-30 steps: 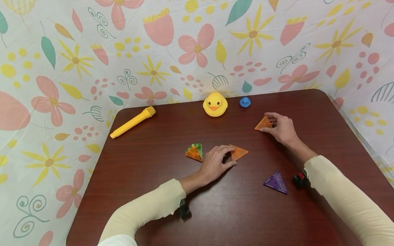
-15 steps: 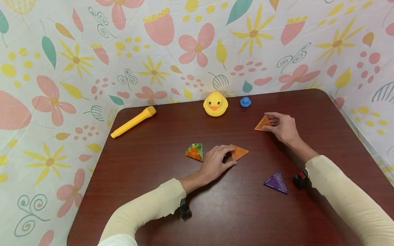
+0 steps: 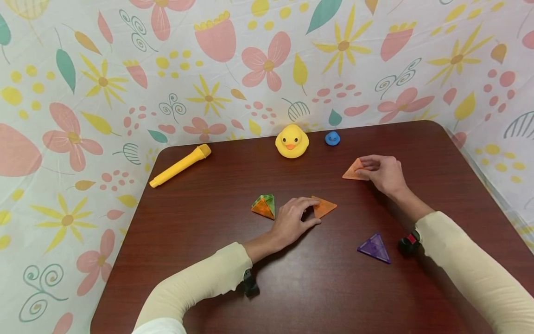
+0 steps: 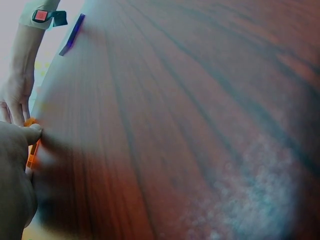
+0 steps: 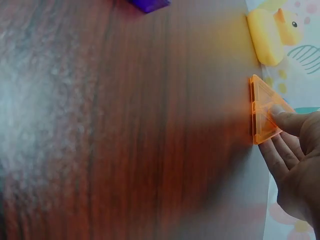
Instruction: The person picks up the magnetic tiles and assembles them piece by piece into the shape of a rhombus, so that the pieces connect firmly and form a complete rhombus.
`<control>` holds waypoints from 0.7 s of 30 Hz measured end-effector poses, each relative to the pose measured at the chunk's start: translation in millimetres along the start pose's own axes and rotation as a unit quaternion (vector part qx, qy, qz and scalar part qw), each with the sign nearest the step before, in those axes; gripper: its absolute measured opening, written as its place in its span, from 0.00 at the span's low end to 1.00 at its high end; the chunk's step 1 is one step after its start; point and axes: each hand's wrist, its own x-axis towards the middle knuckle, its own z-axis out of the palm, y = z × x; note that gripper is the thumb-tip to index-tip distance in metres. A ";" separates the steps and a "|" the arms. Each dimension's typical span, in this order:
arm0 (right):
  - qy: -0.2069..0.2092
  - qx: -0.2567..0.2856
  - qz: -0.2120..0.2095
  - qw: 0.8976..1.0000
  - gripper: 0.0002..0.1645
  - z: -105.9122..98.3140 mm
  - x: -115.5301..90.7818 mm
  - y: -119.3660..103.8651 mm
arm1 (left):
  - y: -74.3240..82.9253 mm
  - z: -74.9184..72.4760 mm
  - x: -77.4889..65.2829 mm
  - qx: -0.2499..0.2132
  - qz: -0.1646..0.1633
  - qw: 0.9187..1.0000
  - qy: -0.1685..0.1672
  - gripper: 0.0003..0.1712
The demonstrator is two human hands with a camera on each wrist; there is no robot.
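My right hand (image 3: 384, 174) pinches an orange triangular magnetic tile (image 5: 261, 112) near the back right of the table. The thumb lies on its face and the other fingers are behind; the tile stands up, tilted. My left hand (image 3: 292, 220) is at mid-table with bent fingers, its index finger and thumb at the left side of a second orange triangular magnetic tile (image 3: 326, 207). Just left of that hand sits a small cluster of green and orange tiles (image 3: 264, 207). A purple triangular tile (image 3: 375, 248) lies flat toward the front right.
On the brown table (image 3: 208, 185), a yellow rubber duck (image 3: 292, 142) and a small blue duck (image 3: 332, 138) stand along the back edge. A yellow toy microphone (image 3: 180, 166) lies at the back left. A flower-patterned cloth (image 3: 233, 88) hangs behind the table.
My right hand has shifted slightly toward me, and the tile in it has moved a little left and changed tilt, its face now looking paler. The left hand stays put.
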 end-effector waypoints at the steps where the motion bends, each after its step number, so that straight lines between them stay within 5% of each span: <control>1: 0.000 0.000 -0.003 1.000 0.23 -0.3 -0.4 -0.2 | -0.3 0.1 -0.1 0.001 0.000 1.000 0.000 0.29; 21: -0.003 0.017 -0.032 0.999 0.12 0.2 -11.6 -14.2 | -2.7 1.9 -0.9 -0.003 0.005 1.000 0.001 0.28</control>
